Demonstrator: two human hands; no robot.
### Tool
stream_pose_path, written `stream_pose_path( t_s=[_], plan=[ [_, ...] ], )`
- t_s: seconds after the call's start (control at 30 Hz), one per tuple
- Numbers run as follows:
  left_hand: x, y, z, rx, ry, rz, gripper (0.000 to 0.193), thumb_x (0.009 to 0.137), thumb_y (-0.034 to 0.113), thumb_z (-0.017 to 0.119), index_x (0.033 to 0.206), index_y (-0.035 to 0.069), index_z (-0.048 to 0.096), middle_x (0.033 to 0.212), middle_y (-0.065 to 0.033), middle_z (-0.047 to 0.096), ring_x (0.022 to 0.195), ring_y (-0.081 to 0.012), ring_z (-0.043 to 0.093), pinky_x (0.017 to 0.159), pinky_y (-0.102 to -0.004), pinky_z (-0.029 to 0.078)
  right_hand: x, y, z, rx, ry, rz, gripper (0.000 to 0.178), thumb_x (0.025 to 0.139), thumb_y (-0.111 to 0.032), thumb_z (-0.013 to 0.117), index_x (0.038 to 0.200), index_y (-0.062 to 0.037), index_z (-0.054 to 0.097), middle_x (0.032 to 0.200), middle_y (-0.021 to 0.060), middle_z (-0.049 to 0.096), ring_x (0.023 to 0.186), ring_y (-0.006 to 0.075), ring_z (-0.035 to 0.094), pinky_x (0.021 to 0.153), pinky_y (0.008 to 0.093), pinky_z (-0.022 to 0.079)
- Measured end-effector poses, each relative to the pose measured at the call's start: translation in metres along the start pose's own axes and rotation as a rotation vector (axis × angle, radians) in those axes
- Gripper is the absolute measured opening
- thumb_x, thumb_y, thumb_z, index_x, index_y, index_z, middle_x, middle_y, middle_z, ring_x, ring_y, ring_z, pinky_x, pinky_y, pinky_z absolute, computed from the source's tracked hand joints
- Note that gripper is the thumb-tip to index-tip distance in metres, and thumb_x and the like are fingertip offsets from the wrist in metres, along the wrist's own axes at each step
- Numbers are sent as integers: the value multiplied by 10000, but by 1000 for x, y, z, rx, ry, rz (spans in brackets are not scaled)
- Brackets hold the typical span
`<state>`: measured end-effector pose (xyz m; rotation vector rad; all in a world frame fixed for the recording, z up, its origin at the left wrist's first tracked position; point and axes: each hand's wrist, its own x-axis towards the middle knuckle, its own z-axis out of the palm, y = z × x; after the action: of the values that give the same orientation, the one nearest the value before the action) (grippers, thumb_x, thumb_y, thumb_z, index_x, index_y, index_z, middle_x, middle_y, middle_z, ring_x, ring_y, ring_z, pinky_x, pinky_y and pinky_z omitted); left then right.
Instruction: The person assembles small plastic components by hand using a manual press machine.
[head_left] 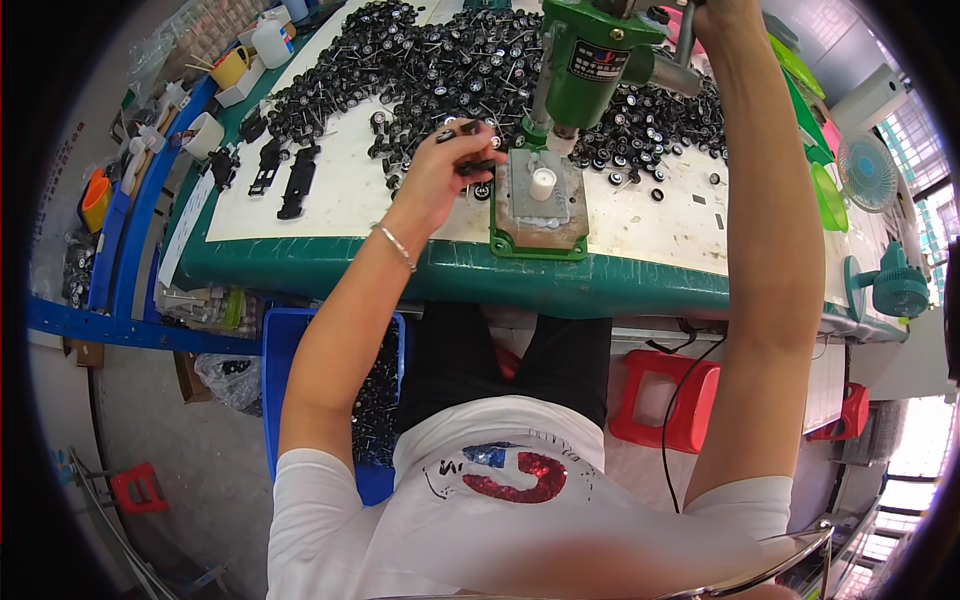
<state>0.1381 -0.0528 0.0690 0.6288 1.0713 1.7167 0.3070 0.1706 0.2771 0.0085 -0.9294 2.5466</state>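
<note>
My left hand (447, 168) is closed around small black wheel parts, which poke out between the fingers; how they fit together is hard to make out. It is just left of the base plate (541, 238) of a green bench press (588, 70). On that plate stands a grey metal block with a round white fixture (543, 183) on top, under the press head. My right hand (727, 18) is raised at the top edge, wrapped round the press's lever (686, 38). The picture's edge partly cuts this hand off.
A big heap of black toy wheels on axles (440, 70) spreads behind and around the press. Several black toy car chassis (297, 182) lie at left. A blue bin (283, 340) of black parts is below the table, and a red stool (665, 400) at right.
</note>
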Motion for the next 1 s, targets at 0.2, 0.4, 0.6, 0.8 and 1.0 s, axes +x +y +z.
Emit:
stream_pose_path(
  t_s=[0.2,0.4,0.6,0.8,1.0],
  plan=[
    [-13,0,-13,764,-129,-27,82,813,68,677,890,61,706,801,3,610,722,-180,640,610,-312,482,-32,55,18,-898,688,-678,302,981,-400,514,965,-108,591,638,-59,459,474,46,428,405,193,322],
    [-22,-13,-30,1626,-118,646,258,721,-7,641,941,99,725,856,-68,564,816,-276,618,704,-397,505,-89,63,-67,-1250,635,-587,323,955,-280,535,1110,-14,631,861,20,636,679,78,559,575,209,431],
    [-17,-11,-31,1778,-115,635,184,764,-27,585,903,40,685,900,-91,576,843,-295,625,715,-413,515,-132,123,-145,-1808,474,-211,222,879,-258,640,1007,-79,663,816,60,660,685,183,622,647,317,495],
    [-8,-12,-22,1713,-70,520,150,772,-21,578,885,46,651,943,-100,585,841,-336,632,732,-447,507,-125,161,-164,-2180,584,-108,212,863,-269,638,1004,-112,658,990,58,624,850,278,645,716,402,508],
    [-14,-20,-27,989,-5,463,215,754,-3,693,964,37,665,866,-75,666,773,-212,656,669,-327,499,-121,161,-132,-1924,604,-125,226,828,-190,693,1030,-91,674,980,35,651,789,191,614,695,325,477]
  ],
)
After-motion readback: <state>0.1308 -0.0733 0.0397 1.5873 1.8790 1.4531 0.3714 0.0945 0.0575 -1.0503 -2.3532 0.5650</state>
